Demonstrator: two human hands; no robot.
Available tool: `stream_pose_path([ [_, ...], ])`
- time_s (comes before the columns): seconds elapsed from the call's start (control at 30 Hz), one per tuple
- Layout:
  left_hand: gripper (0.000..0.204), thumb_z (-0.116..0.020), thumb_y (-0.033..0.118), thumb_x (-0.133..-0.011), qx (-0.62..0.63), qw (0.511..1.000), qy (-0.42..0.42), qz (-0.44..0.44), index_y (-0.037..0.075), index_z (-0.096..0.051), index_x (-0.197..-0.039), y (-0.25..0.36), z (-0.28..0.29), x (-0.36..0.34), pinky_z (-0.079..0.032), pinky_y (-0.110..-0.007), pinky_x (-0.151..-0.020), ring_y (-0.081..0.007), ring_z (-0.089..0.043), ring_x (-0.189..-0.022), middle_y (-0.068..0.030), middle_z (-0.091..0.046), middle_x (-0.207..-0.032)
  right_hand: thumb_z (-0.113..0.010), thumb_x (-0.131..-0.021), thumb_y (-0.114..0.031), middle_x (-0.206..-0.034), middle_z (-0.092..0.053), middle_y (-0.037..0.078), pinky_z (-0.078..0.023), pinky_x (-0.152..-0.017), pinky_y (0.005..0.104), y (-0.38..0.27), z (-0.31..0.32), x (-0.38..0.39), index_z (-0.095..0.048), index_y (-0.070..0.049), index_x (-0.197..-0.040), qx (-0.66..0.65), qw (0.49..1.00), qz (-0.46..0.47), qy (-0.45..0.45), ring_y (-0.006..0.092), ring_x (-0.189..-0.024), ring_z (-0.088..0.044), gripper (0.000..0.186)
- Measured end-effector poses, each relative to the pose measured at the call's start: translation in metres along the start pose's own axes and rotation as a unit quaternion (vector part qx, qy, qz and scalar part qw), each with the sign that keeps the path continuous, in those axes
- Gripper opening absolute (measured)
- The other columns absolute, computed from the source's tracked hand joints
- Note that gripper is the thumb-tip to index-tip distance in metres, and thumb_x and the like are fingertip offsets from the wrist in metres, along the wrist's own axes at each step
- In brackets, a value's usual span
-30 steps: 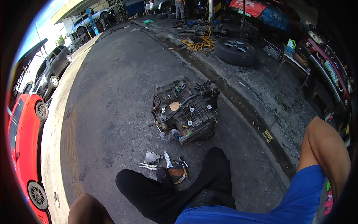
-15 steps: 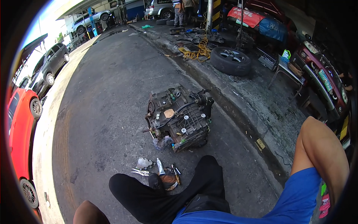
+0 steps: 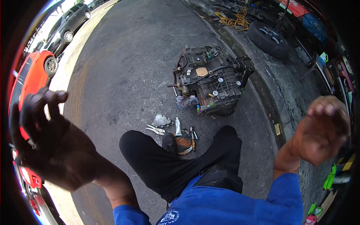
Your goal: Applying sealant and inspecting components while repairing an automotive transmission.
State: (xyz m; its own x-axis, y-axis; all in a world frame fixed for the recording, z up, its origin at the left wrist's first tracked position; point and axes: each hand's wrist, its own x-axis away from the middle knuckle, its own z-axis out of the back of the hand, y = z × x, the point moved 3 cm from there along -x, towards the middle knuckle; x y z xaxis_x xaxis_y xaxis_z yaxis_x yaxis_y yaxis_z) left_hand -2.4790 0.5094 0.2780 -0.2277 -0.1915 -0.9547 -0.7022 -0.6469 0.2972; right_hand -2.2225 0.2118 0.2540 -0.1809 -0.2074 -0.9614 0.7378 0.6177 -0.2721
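Both my hands are raised and empty. At the left, my left hand (image 3: 60,150) has its fingers spread and slightly bent. My right hand (image 3: 320,133), at the far right and a little blurred, is loosely cupped with fingers bent over the palm. Between them and farther off, a greasy gearbox (image 3: 225,88) rests on the pavement, with crumpled clear plastic (image 3: 186,102) at its near left corner. Closer to my legs lie a metal cover plate (image 3: 162,120), pliers (image 3: 155,130), a white squeeze tube (image 3: 178,126), a brown rag (image 3: 183,143) and a slim dark-handled tool (image 3: 194,133).
A red car (image 3: 35,71) and a dark SUV (image 3: 69,24) stand at the left. To the right of the gutter (image 3: 258,90) are a loose wheel (image 3: 268,39), a coiled yellow hose (image 3: 236,20) and a small table (image 3: 322,71). Green and pink items (image 3: 330,177) lie at the lower right.
My hands have risen into view on both sides, where only an arm and a knee-like rounded part showed before. The view has tilted down, and the gearbox sits higher and farther right in it.
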Motion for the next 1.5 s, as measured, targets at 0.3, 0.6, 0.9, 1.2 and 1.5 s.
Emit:
stream_pose_path([
  [0.3,0.027,-0.064,0.024,-0.092,-0.282,0.799,-0.35,0.4,0.004,-0.069,-0.109,-0.264,-0.096,0.142,-0.05,-0.038,-0.077,-0.0274,-0.065,-0.084,-0.0154,-0.067,-0.099,-0.059,-0.091,-0.013,-0.114,-0.056,0.017,-0.043,-0.093,0.0403,0.271,0.019,0.182,-0.061,-0.001,-0.115,0.487,0.836,-0.253,0.015,0.0321,-0.108,-0.054,0.027],
  [0.6,0.019,-0.067,0.019,-0.084,-0.338,0.796,-0.368,0.341,0.008,-0.075,-0.097,-0.384,-0.149,0.218,-0.049,-0.042,-0.085,-0.0337,-0.061,-0.099,-0.0141,-0.065,-0.098,-0.057,-0.096,-0.036,-0.13,-0.042,0.027,-0.038,-0.101,0.0431,0.34,0.038,0.28,-0.035,0.006,-0.14,0.374,0.762,-0.434,0.303,0.0357,-0.117,-0.049,0.065],
  [0.9,0.014,-0.068,0.02,-0.081,-0.389,0.799,-0.419,0.184,0.011,-0.073,-0.091,-0.428,-0.171,0.226,-0.047,-0.04,-0.084,-0.0285,-0.057,-0.096,-0.0055,-0.063,-0.096,-0.056,-0.094,-0.038,-0.127,-0.051,0.029,-0.036,-0.102,0.0475,0.362,0.039,0.268,-0.039,0.009,-0.136,0.456,0.705,-0.5,0.212,0.0444,-0.119,-0.048,0.065],
  [1.2,0.023,-0.066,0.016,-0.078,-0.371,0.778,-0.501,0.076,0.011,-0.067,-0.101,-0.438,-0.182,0.232,-0.043,-0.037,-0.084,-0.0247,-0.054,-0.102,-0.0039,-0.06,-0.1,-0.052,-0.096,-0.035,-0.125,-0.052,0.029,-0.036,-0.1,0.0494,0.361,0.037,0.27,-0.037,0.008,-0.136,0.504,0.678,-0.496,0.2,0.0445,-0.119,-0.049,0.06],
  [1.5,0.022,-0.063,0.015,-0.08,-0.361,0.758,-0.542,0.035,0.011,-0.068,-0.101,-0.445,-0.187,0.231,-0.042,-0.035,-0.084,-0.0226,-0.053,-0.102,-0.0028,-0.06,-0.099,-0.052,-0.096,-0.035,-0.124,-0.052,0.027,-0.037,-0.098,0.0508,0.363,0.038,0.27,-0.04,0.007,-0.132,0.515,0.663,-0.506,0.199,0.044,-0.118,-0.05,0.057],
])
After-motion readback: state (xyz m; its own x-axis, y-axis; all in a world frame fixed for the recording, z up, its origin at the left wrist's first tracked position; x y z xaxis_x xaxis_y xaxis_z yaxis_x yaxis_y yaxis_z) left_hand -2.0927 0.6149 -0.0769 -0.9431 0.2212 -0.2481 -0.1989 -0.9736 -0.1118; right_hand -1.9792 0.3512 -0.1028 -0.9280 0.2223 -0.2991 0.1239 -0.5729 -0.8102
